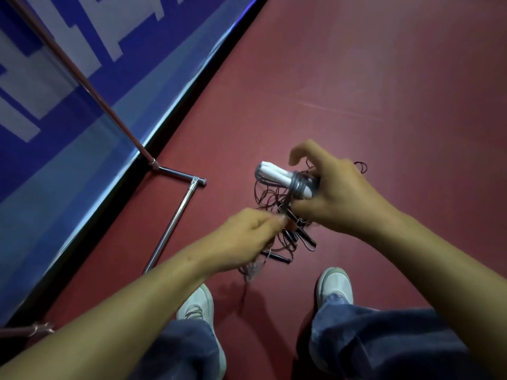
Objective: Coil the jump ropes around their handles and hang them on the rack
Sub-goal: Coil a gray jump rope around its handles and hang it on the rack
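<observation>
My right hand (333, 192) grips a pair of white jump-rope handles (277, 175) held side by side, with grey rope (297, 185) coiled several turns around them near my fingers. My left hand (247, 237) pinches the loose grey rope just below the handles; its slack trails down toward my left shoe. On the red floor beneath my hands lies a tangled heap of thin dark ropes (274, 198) with black handles (306, 238). The metal rack (175, 223) stands at left, its chrome base bar on the floor and a slanted pole (90, 89) rising from the corner joint.
A blue and white banner wall (68, 111) runs diagonally along the left, edged by a black strip. My white shoes (336, 286) and jeans are at the bottom. Red floor (384, 91) spreads to the right and ahead.
</observation>
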The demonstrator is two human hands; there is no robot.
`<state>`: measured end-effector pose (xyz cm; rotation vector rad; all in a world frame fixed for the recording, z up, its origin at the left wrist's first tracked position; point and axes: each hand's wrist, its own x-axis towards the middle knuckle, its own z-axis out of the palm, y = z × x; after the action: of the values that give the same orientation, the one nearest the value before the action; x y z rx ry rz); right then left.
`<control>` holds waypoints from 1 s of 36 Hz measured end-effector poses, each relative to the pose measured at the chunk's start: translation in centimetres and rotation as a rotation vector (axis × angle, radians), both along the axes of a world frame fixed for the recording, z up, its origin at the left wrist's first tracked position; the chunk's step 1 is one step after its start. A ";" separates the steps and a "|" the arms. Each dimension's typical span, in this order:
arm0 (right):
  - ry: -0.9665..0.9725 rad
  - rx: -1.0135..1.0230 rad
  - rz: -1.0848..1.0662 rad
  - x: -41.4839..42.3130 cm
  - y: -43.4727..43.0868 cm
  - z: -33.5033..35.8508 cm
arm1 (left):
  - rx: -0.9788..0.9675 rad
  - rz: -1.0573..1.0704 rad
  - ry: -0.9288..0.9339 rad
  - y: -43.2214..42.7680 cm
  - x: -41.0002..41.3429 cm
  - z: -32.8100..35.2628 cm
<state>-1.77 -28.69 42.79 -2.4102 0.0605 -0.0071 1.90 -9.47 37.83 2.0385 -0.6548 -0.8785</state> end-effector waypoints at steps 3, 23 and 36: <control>0.059 -0.317 -0.048 0.6 -1.7 -1.8 | 0.078 -0.104 -0.088 0.5 -1.0 0.1; 0.070 -0.133 0.322 -2.7 5.1 -0.2 | -0.202 0.230 -0.192 2.3 5.9 4.4; -0.067 0.317 0.066 -1.2 1.4 2.1 | -0.201 0.147 0.063 -0.3 1.8 1.2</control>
<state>-3.01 -27.26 44.86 -2.0924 -0.0457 -0.0443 3.69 -9.79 38.98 1.8463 -0.5291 -0.7568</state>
